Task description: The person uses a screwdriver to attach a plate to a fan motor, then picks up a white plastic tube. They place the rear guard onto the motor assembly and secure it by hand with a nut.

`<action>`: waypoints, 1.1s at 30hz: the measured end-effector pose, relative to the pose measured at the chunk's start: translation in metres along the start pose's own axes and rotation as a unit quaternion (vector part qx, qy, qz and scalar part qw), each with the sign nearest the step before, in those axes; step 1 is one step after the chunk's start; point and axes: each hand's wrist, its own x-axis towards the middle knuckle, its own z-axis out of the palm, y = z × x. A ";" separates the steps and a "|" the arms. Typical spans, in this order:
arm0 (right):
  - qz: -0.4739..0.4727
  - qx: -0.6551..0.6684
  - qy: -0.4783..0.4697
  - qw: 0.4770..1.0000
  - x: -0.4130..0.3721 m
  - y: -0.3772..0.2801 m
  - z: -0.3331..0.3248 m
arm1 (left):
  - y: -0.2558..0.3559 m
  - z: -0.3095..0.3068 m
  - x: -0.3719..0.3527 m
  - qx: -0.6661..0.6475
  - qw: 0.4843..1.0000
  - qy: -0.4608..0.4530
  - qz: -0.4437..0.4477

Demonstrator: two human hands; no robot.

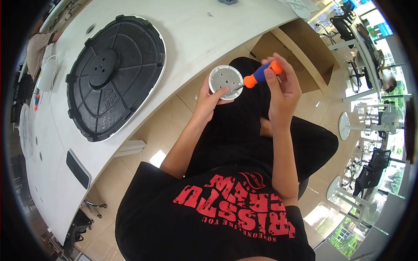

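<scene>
My left hand [209, 99] is closed round the edge of a small round white part [226, 80] with a grey, holed face turned up. Its thumb lies on that face. In my right hand [284, 85] is a screwdriver [260, 75] with a blue and orange handle, pinched near the handle's end. The screwdriver's shaft points left to the white part's face, by the left thumb; whether its tip touches a screw is too small to tell. Both hands are above my lap, beside the table edge.
A large black round base [117, 78] with ribs lies on the white table [191, 43] at left. A phone [79, 168] rests near the table edge. Beyond my knees stands an open cardboard box [300, 52]. White fans [345, 126] on stands are at right.
</scene>
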 end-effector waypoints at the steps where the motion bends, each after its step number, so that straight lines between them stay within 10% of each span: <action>1: -0.018 0.029 -0.028 0.999 0.002 0.000 -0.002 | 0.000 0.000 0.000 -0.001 1.000 0.003 0.001; 10: -0.030 0.168 0.016 0.985 0.037 -0.039 -0.055 | 0.002 -0.002 0.001 -0.014 1.000 0.015 0.010; 13: -0.028 -0.224 -0.046 0.973 0.008 -0.007 -0.026 | 0.002 0.003 0.001 -0.009 1.000 0.007 0.010; 18: 0.085 -0.325 -0.140 0.932 -0.035 0.059 -0.002 | -0.002 0.000 -0.001 0.005 1.000 0.001 0.019; 33: 0.016 -0.344 -0.070 0.936 -0.059 0.078 0.013 | -0.018 -0.006 -0.006 0.029 0.999 0.034 0.010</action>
